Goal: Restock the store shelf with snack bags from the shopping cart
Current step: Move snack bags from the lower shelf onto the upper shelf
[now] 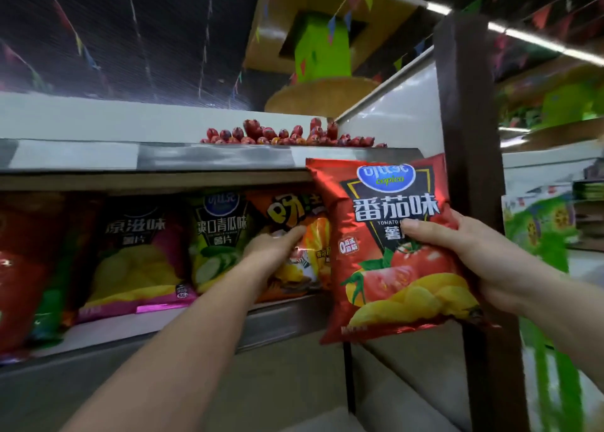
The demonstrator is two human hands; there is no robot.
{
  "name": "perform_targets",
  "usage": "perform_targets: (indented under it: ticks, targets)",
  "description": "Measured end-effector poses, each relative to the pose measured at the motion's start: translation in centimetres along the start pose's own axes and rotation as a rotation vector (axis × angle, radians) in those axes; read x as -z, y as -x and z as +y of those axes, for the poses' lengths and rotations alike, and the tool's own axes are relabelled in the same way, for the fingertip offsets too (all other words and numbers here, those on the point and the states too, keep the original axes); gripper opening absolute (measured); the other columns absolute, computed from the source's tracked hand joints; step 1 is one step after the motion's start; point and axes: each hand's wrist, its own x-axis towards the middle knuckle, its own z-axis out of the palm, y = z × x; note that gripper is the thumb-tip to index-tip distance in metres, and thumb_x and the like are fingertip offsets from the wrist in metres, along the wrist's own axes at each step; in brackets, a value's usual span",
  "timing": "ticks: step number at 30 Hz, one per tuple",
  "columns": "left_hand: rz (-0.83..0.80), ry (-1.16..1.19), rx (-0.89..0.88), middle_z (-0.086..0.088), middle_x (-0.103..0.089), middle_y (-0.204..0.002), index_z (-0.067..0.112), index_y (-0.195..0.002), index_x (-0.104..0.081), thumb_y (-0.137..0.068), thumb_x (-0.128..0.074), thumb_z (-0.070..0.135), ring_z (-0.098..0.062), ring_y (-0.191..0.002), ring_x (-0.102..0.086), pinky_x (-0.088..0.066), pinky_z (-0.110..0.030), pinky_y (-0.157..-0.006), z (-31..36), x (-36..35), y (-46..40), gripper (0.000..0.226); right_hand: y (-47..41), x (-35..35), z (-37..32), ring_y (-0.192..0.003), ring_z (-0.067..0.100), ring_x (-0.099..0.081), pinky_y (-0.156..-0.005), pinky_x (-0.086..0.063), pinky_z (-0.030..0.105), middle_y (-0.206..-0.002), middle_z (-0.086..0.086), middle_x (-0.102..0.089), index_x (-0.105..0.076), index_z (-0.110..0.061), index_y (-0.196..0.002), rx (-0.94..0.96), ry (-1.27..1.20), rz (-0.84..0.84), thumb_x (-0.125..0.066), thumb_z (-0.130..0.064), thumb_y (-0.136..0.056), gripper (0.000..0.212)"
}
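Note:
A red tomato-flavour chip bag [385, 245] is held upright in front of the shelf's right end, gripped at its right edge by my right hand [457, 245]. My left hand [277, 242] reaches into the shelf and rests its fingers on an orange snack bag [294, 222] standing there. Left of it stand a green cucumber chip bag [219, 235], a magenta and yellow chip bag [134, 252] and a red bag [23, 268] at the far left. The shelf board [287, 324] carries all of these bags. The shopping cart is not in view.
A dark wooden post [470, 170] rises just right of the held bag. Small red packets [287, 136] are piled on the top shelf above. More green packaged goods [539, 222] stand on another rack at the far right.

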Motion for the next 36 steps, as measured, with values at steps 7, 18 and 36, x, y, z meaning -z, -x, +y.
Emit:
perform_targets:
  ticks: [7,18,36]
  targets:
    - [0.103,0.004,-0.060,-0.017,-0.051,-0.137,0.001,-0.134,-0.044,-0.079,-0.059,0.063,-0.031,-0.124,-0.051,-0.041,-0.036,-0.104,0.7,1.7,2.9,0.084,0.8,-1.5,0.6,-0.071,0.020,-0.072,-0.054,-0.056,0.026,-0.090,0.007,-0.075,-0.063,-0.017,-0.106,0.019,-0.087,-0.162,-0.076,-0.014,-0.057,0.052]
    - [0.104,0.398,-0.064,0.008,-0.072,-0.066,0.020,-0.088,-0.059,-0.096,-0.032,0.058,-0.006,-0.057,-0.067,-0.049,-0.028,-0.069,-2.7,10.5,6.6,0.047,-3.2,-11.0,2.1,-0.065,0.016,-0.070,-0.061,-0.058,0.027,-0.082,0.003,-0.075,-0.064,-0.017,-0.102,-0.089,-0.167,-0.404,-0.075,-0.021,-0.065,0.039]
    - [0.068,0.210,-0.181,0.000,-0.072,-0.098,0.026,-0.121,-0.054,-0.070,-0.076,0.028,-0.020,-0.077,-0.073,-0.056,-0.031,-0.066,-2.7,12.7,6.1,0.055,-9.7,-12.0,2.0,-0.086,0.023,-0.051,-0.086,-0.041,0.036,-0.074,0.000,-0.051,-0.055,-0.021,-0.077,0.241,1.089,-0.296,-0.013,-0.062,-0.091,0.060]
